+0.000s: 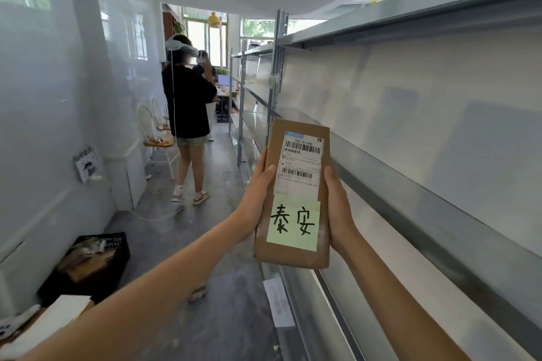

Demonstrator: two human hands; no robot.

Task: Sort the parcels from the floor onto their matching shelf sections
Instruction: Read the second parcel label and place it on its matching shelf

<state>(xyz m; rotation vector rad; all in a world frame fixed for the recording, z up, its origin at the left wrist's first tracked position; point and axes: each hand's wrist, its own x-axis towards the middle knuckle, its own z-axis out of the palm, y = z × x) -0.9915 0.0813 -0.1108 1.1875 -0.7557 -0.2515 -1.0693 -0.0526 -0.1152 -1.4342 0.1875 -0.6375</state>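
Observation:
A flat brown cardboard parcel point(322, 255) is held upright in front of me, at about the height of the middle shelf. It carries a white shipping label with barcodes and a pale green note with two handwritten characters. My left hand point(259, 184) grips its left edge, thumb on the front. My right hand point(337, 208) grips its right edge. The metal shelf unit point(410, 173) runs along the right, its boards bare where I can see them.
A black crate point(117, 255) with parcels sits on the floor at lower left, and a white box lies nearer me. A person in a black top point(187, 102) stands in the aisle ahead. White chairs point(158, 141) line the left wall. A paper sheet point(278, 302) lies by the shelf foot.

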